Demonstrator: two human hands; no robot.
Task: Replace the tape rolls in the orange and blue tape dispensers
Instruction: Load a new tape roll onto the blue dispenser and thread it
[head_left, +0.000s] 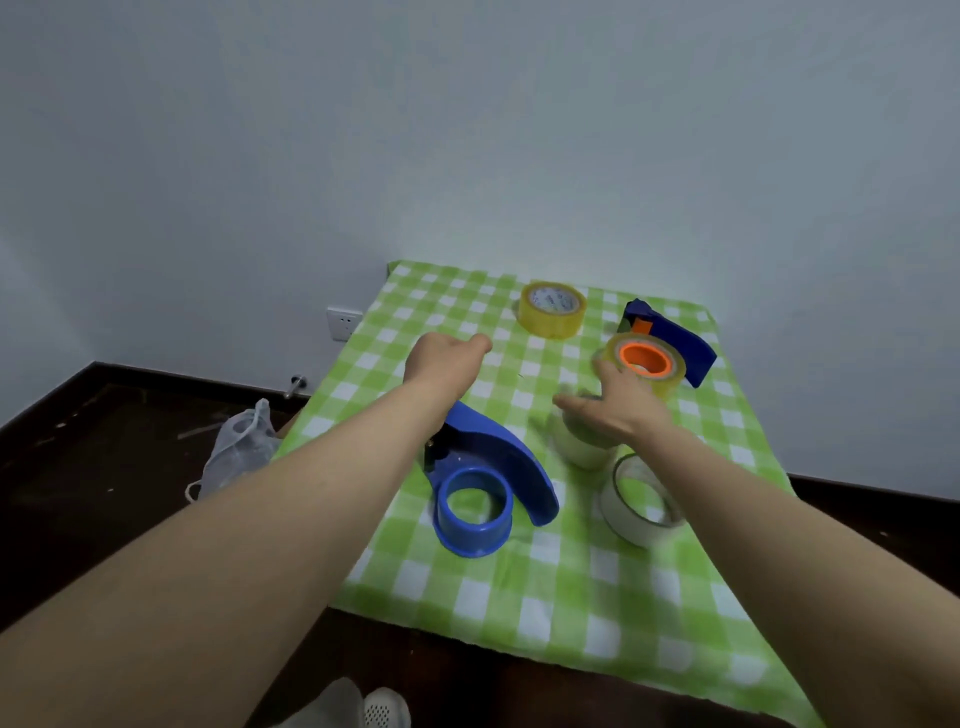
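The orange dispenser (680, 348) lies at the far right of the bench (545, 597) with a roll (675, 370) on its hub. The blue dispenser (488, 483) lies nearer you, its hub bare. Your right hand (618, 410) has its fingers (571, 402) spread and empty, just beside that roll. The fingers of your left hand (441, 358) fold out of sight. If you pull one-handed, the dispenser may drag and knock the clear rolls (641, 499).

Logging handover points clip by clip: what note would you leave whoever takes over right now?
Left hand: curled, holding nothing, above the checked cloth.
Right hand: open, fingers spread beside the mounted roll on the orange-hub dispenser; contact blurred.
Blue dispenser: near, hub empty. Yellow roll far back; first clear roll under the right wrist, second clear roll nearer.
Done: blue dispenser emptied. Left: load it; whether the orange one holds its new roll, I cannot tell.
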